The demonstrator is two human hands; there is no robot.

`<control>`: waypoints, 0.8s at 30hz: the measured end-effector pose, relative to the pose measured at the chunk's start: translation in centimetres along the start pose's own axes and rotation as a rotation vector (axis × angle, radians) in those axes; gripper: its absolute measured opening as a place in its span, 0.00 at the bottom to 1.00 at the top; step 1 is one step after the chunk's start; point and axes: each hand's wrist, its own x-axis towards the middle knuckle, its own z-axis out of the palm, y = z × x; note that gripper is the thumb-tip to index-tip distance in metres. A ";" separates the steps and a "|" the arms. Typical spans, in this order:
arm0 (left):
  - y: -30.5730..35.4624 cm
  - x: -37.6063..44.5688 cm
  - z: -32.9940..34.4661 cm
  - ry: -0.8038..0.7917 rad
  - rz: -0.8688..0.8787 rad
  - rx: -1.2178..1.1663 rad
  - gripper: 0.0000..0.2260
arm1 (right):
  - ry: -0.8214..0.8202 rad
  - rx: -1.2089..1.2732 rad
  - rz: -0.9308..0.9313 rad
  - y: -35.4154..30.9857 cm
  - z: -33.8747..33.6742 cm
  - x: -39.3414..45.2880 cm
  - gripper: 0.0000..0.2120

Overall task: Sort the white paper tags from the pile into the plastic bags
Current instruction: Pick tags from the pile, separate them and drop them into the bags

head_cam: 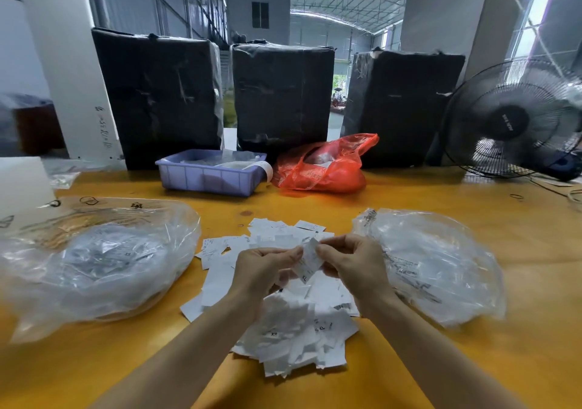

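Note:
A pile of white paper tags (293,330) lies spread on the yellow table (409,194), right in front of me. Above the pile, my left hand (264,267) and my right hand (352,263) pinch one white paper tag (310,260) between their fingertips; it hangs tilted, with small print showing. A large clear plastic bag (94,267) holding tags lies to the left of the pile. A second clear plastic bag (434,263) lies to the right, beside my right hand.
A purple plastic tray (208,177) and a red plastic bag (321,169) sit behind the pile. Three black wrapped boxes (283,93) stand along the table's back. A black fan (513,118) stands at the far right; a white panel (63,62) leans at the left.

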 end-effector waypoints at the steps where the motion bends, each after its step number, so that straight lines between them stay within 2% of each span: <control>1: -0.1 0.0 0.0 0.017 0.013 -0.006 0.06 | -0.028 -0.010 0.023 -0.2 0.0 -0.1 0.07; 5: -0.2 0.0 0.1 0.056 0.048 -0.025 0.04 | -0.212 0.138 0.283 -0.8 -0.2 -0.2 0.04; 6: -0.2 0.0 0.2 0.051 0.056 -0.027 0.04 | -0.230 0.132 0.298 -0.8 -0.2 -0.2 0.04; 9: -0.4 -0.1 0.4 0.050 0.079 -0.027 0.05 | -0.226 -0.018 0.125 -0.5 0.0 -0.6 0.09; 13: -0.3 0.0 0.4 0.086 0.086 -0.101 0.03 | -0.324 -0.272 -0.191 -0.5 0.3 -1.0 0.12; 16: -0.2 0.3 0.1 0.093 0.038 -0.142 0.04 | -0.324 -0.323 -0.246 -0.4 0.6 -1.0 0.10; 21: 0.4 0.6 -0.3 -0.076 -0.125 -0.074 0.09 | -0.133 -0.048 -0.037 -0.6 -0.4 -0.1 0.03; 24: 0.7 0.8 -1.1 -0.206 -0.117 -0.007 0.15 | -0.110 0.073 0.145 -0.5 -0.8 0.3 0.02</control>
